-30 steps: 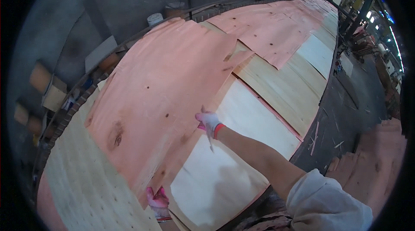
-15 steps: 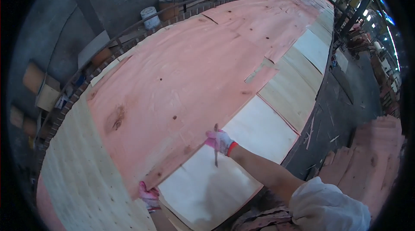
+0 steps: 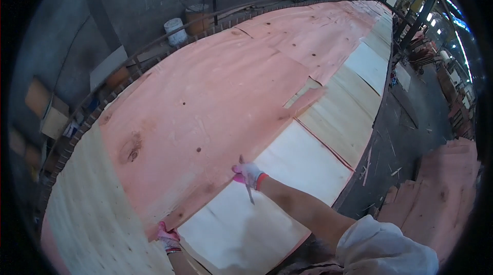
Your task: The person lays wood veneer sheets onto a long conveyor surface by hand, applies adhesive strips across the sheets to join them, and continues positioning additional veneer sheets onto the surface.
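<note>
A broad layer of pink-stained wood veneer point(image 3: 205, 90) covers the long work surface, with white veneer sheets point(image 3: 241, 228) along its right side. In a white and pink glove, my right hand point(image 3: 249, 173) is closed around a thin brown strip point(image 3: 250, 196), whose ends stick out above and below the fingers. That hand rests where the pink layer meets the white sheets. Lower left, my gloved left hand point(image 3: 168, 236) grips the end of the pink layer, beside the corner of the nearest white sheet. Its fingers partly hide the edge there.
Pale veneer point(image 3: 92, 198) lies at the left, and a gap point(image 3: 305, 91) in the pink layer bares paler wood. More pink veneer point(image 3: 431, 193) is stacked low at the right. A white bucket point(image 3: 175, 32) stands beyond the far edge; scraps litter the dark floor point(image 3: 398, 141).
The view has shifted slightly, carrying hands and sheets a little leftward in the picture. The strip in my right hand has tilted from near upright. Both hands stay at the pink layer's edge.
</note>
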The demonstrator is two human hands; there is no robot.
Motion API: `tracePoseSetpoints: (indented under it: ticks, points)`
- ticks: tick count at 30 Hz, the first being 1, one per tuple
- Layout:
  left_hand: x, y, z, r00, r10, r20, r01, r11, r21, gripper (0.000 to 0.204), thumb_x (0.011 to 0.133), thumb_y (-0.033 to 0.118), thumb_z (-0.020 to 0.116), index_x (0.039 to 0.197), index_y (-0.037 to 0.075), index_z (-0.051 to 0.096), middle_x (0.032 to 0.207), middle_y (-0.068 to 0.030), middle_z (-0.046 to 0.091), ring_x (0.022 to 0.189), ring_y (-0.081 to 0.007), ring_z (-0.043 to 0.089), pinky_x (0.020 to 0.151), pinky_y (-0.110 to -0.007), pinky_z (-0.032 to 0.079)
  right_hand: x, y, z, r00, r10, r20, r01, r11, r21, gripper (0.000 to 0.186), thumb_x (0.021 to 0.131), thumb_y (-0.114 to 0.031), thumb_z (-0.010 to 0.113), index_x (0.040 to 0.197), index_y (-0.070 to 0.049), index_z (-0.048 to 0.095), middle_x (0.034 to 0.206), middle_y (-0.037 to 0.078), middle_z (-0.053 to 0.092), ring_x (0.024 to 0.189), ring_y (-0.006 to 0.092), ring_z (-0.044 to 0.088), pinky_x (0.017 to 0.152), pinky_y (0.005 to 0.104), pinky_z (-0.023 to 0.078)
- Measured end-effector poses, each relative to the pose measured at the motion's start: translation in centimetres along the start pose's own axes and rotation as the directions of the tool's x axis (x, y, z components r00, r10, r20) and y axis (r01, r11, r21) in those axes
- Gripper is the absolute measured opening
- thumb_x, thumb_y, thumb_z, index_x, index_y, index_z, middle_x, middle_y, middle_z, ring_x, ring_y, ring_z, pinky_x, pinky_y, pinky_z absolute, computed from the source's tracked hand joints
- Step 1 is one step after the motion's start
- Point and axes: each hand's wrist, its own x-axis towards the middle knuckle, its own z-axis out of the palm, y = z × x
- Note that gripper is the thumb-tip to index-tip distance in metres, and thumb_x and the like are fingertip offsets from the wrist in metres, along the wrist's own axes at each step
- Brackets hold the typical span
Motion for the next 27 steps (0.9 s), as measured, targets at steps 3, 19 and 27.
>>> tracePoseSetpoints:
  ticks: [3, 19, 27]
  points:
    - [0.3, -3.0, 0.6, 0.987, 0.16, -0.003, -0.159, 0.986, 0.057, 0.036, 0.089, 0.027, 0.059, 0.111, -0.001, 0.057, 0.104, -0.0118, 0.065, 0.094, -0.0225, 0.064, 0.08, -0.032, 0.054, 1.3, 1.7, -2.9, 0.969, 0.238, -0.062, -0.229, 0.965, 0.131, 0.03, 0.084, -0.006, 0.062, 0.111, -0.005, 0.049, 0.103, 0.009, 0.056, 0.093, 0.0214, 0.059, 0.079, 0.0373, 0.053]
    - [-2.1, -5.1, -3.1, 0.933, 0.153, 0.327, -0.069, 0.964, -0.255, 0.062, 0.083, 0.039, 0.064, 0.128, 0.0, 0.047, 0.129, -0.0143, 0.052, 0.119, -0.0276, 0.049, 0.104, -0.043, 0.038, 1.3, 2.5, -2.9, 0.977, 0.145, 0.153, -0.193, 0.91, 0.367, 0.048, 0.087, -0.018, 0.059, 0.13, -0.009, 0.04, 0.116, 0.006, 0.056, 0.1, 0.0211, 0.058, 0.089, 0.0364, 0.047]
    - [-1.4, -4.5, -3.6, 0.954, 0.186, 0.236, -0.113, 0.95, -0.29, 0.062, 0.084, 0.041, 0.063, 0.127, -0.001, 0.048, 0.129, -0.0141, 0.052, 0.12, -0.0273, 0.048, 0.103, -0.042, 0.038, 2.9, 3.7, -3.4, 0.954, 0.211, 0.213, -0.273, 0.904, 0.328, 0.019, 0.085, -0.021, 0.063, 0.1, -0.011, 0.057, 0.089, 0.002, 0.064, 0.08, 0.0182, 0.063, 0.075, 0.0354, 0.052]
